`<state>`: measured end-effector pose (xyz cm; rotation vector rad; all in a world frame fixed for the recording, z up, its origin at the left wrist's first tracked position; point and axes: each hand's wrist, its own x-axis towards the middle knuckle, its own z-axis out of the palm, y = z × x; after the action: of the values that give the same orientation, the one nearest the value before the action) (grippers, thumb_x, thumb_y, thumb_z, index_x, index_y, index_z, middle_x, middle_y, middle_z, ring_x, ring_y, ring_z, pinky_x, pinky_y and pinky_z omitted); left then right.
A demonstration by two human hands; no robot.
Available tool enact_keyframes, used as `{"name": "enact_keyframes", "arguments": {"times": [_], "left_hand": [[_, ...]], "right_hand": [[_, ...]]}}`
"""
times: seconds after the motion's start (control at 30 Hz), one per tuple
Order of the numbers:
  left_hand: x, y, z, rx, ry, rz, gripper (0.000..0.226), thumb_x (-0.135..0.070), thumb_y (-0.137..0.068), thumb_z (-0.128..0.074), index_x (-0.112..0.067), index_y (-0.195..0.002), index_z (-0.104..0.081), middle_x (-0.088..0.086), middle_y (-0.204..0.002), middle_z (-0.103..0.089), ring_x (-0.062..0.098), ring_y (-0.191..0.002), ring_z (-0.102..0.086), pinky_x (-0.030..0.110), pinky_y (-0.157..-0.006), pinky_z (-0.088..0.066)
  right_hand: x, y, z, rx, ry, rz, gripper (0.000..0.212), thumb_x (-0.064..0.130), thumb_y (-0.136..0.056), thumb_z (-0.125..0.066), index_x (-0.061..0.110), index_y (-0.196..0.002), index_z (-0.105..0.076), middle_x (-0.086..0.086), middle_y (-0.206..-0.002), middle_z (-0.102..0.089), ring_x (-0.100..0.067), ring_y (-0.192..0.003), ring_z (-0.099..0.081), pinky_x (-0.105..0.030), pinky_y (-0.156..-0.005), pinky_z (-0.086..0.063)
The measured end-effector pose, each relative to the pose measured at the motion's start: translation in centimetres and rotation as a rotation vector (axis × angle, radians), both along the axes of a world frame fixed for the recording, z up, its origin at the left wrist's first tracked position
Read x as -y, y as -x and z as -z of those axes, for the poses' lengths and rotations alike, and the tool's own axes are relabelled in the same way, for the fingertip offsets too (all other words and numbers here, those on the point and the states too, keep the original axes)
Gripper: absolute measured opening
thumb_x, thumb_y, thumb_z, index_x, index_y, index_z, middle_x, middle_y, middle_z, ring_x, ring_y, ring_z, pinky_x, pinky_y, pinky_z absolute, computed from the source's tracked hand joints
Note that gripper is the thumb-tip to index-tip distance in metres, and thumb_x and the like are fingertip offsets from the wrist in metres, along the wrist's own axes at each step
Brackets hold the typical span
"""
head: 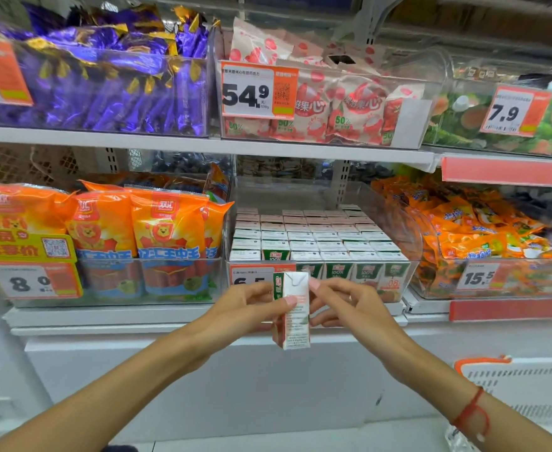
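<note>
White carton [295,324], green-red print, upright | left hand [245,309] pinches it | right hand [349,308] pinches it

The juice carton [292,309] looks like matt printed card, its bin [398,223] clear glossy plastic, the purple wrappers [114,86] shiny foil.
</note>
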<state>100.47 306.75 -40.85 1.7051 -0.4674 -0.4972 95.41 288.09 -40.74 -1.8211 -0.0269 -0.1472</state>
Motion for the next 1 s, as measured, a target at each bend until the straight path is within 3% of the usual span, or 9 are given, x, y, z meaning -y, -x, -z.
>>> {"name": "enact_keyframes", "arguments": {"times": [0.1, 0.23, 0.33, 0.5, 0.6, 0.67, 0.8, 0.87, 1.0], "left_hand": [[0.4, 0.1, 0.1, -0.010, 0.023, -0.006, 0.040, -0.042, -0.081, -0.070, -0.034, -0.118, -0.058, -0.011, -0.108, -0.073, 0.002, -0.099, -0.069, 0.020, -0.085, -0.054], [0.6, -0.1, 0.1, -0.003, 0.056, -0.055, 0.035, -0.040, -0.086, -0.067, -0.031, -0.119, -0.059, -0.011, -0.105, -0.074, 0.003, -0.095, -0.070, 0.022, -0.087, -0.052], [0.6, -0.4, -0.1, -0.025, 0.142, -0.110, 0.031, -0.041, -0.087, -0.064, -0.028, -0.116, -0.061, -0.013, -0.099, -0.075, 0.004, -0.094, -0.070, 0.024, -0.088, -0.051], [0.3, -0.6, -0.2, 0.008, 0.195, -0.141, 0.058, -0.053, -0.073, -0.065, -0.026, -0.125, -0.056, -0.013, -0.102, -0.075, 0.004, -0.099, -0.069, 0.023, -0.091, -0.050], [0.3, -0.5, -0.2, -0.003, 0.173, -0.106, 0.043, -0.046, -0.086, -0.062, -0.028, -0.125, -0.058, -0.013, -0.104, -0.074, 0.005, -0.101, -0.069, 0.026, -0.093, -0.051], [0.3, -0.3, -0.2, 0.001, 0.157, -0.080, 0.034, -0.044, -0.091, -0.057, -0.030, -0.122, -0.061, -0.012, -0.105, -0.074, 0.005, -0.101, -0.069, 0.026, -0.093, -0.051], [0.5, 0.2, -0.1, 0.098, 0.170, -0.222, 0.015, -0.042, -0.091, -0.058, -0.035, -0.095, -0.070, -0.016, -0.089, -0.075, -0.002, -0.087, -0.070, 0.018, -0.073, -0.055], [0.8, 0.3, 0.0, 0.134, 0.186, -0.271, 0.011, -0.037, -0.089, -0.063, -0.033, -0.092, -0.073, -0.016, -0.085, -0.076, -0.002, -0.083, -0.071, 0.015, -0.065, -0.056], [0.9, 0.2, -0.2, 0.136, 0.218, -0.273, 0.009, -0.029, -0.086, -0.069, -0.036, -0.093, -0.071, -0.015, -0.088, -0.076, 0.003, -0.084, -0.072, 0.015, -0.064, -0.056]], "right_hand": [[0.1, -0.2, 0.1, -0.010, -0.023, 0.017, 0.039, 0.058, -0.071, -0.064, 0.026, -0.091, -0.073, -0.002, -0.083, -0.075, -0.019, -0.077, -0.072, -0.018, -0.070, -0.056], [0.2, -0.3, -0.2, -0.018, -0.061, -0.003, 0.037, 0.054, -0.072, -0.067, 0.026, -0.096, -0.073, 0.000, -0.087, -0.075, -0.012, -0.079, -0.071, -0.016, -0.070, -0.054], [0.5, -0.2, -0.5, -0.086, -0.057, -0.110, 0.045, 0.049, -0.072, -0.070, 0.030, -0.113, -0.068, 0.007, -0.103, -0.074, -0.004, -0.095, -0.069, -0.018, -0.079, -0.055], [0.6, -0.2, -0.8, -0.173, -0.127, -0.215, 0.046, 0.025, -0.079, -0.073, 0.025, -0.123, -0.062, 0.006, -0.116, -0.071, -0.009, -0.109, -0.066, -0.028, -0.094, -0.053], [0.7, -0.2, -0.7, -0.195, -0.133, -0.235, 0.042, 0.012, -0.081, -0.074, 0.025, -0.119, -0.063, 0.006, -0.111, -0.073, -0.011, -0.106, -0.067, -0.027, -0.091, -0.055], [0.5, -0.1, -0.7, -0.171, -0.125, -0.221, 0.039, 0.018, -0.075, -0.079, 0.030, -0.111, -0.067, 0.006, -0.107, -0.074, -0.010, -0.103, -0.068, -0.024, -0.089, -0.055], [-0.3, -0.2, -0.6, -0.054, -0.045, -0.037, 0.029, 0.025, -0.069, -0.085, 0.034, -0.094, -0.071, 0.010, -0.087, -0.075, -0.002, -0.082, -0.070, -0.014, -0.076, -0.053], [-0.9, -0.1, -0.3, 0.032, 0.104, 0.089, 0.040, 0.024, -0.066, -0.088, 0.030, -0.100, -0.069, 0.013, -0.079, -0.072, 0.000, -0.072, -0.066, -0.014, -0.068, -0.053], [-1.3, -0.1, 0.1, 0.086, 0.242, 0.140, 0.055, 0.038, -0.060, -0.090, 0.030, -0.107, -0.064, 0.009, -0.087, -0.069, -0.006, -0.078, -0.066, -0.020, -0.071, -0.056]]}}
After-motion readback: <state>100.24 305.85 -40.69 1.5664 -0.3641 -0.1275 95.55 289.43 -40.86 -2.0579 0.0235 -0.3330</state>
